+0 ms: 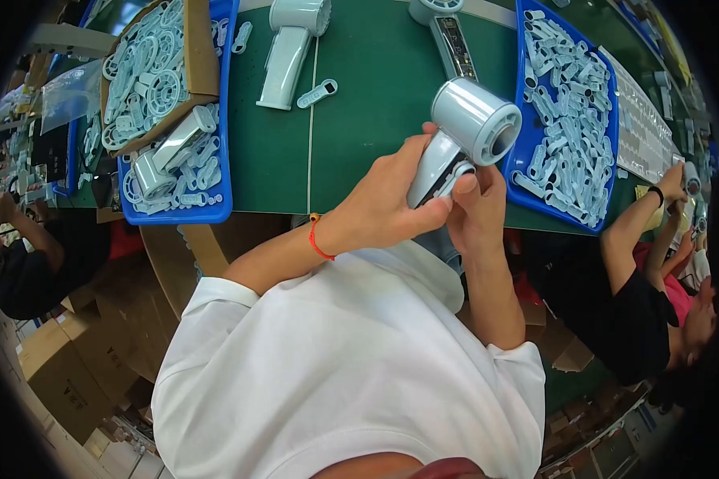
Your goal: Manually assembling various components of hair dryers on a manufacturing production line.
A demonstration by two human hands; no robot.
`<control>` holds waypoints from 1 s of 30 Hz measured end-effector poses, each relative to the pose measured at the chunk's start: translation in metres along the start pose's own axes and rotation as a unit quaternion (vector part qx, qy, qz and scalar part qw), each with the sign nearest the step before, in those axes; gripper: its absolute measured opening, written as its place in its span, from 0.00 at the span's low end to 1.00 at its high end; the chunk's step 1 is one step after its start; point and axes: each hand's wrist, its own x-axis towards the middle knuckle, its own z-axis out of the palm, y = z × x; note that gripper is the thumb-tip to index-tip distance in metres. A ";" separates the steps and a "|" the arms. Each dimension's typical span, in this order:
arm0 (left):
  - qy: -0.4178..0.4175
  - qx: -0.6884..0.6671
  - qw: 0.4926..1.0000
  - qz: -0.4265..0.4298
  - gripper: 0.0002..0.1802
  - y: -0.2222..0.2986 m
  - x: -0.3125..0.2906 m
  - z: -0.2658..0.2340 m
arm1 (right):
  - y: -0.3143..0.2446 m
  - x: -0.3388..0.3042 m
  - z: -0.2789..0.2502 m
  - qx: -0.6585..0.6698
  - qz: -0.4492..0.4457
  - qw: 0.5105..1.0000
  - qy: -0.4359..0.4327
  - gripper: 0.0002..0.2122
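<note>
A glossy pale grey handheld fan (473,120), shaped like a small hair dryer, is held tilted over the table's near edge. My left hand (387,191) is closed round its handle, thumb along the front. My right hand (479,209) closes in from the other side, thumb and fingers at a small pale handle cover (454,174) against the handle's dark front opening. The fingers hide part of this cover. Beyond my hands lies another fan (453,49) with a circuit board showing in its handle. Farther left lie a third fan (286,64) and a loose handle cover (318,93).
A blue bin (513,188) of small pale covers stands right. Left, another blue bin (224,160) holds covers, housings and a cardboard box (200,48) of round parts. All rest on the green table (272,176). A co-worker's arm (635,215) is at the right.
</note>
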 end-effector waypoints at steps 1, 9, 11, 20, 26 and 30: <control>-0.002 -0.008 1.000 -0.012 0.32 0.001 -0.001 0.001 | -0.002 -0.004 0.001 -0.005 0.019 1.000 0.018 0.44; -0.054 -0.097 0.992 -0.066 0.37 0.005 0.013 -0.010 | -0.003 0.003 -0.007 -0.034 0.006 0.999 0.008 0.40; -0.048 -0.081 0.994 -0.047 0.38 0.005 0.013 -0.008 | -0.004 0.000 -0.010 -0.016 0.025 1.000 0.010 0.38; -0.047 -0.066 0.996 -0.021 0.36 -0.002 0.014 -0.003 | -0.006 0.003 -0.017 -0.025 0.054 0.998 0.012 0.41; 0.057 0.161 0.966 0.192 0.43 -0.023 0.008 -0.002 | 0.005 0.015 0.001 -0.185 -0.078 0.979 0.025 0.36; 0.204 0.102 0.967 0.113 0.24 -0.038 -0.013 -0.025 | 0.011 0.024 -0.007 -0.232 -0.334 0.911 -0.071 0.18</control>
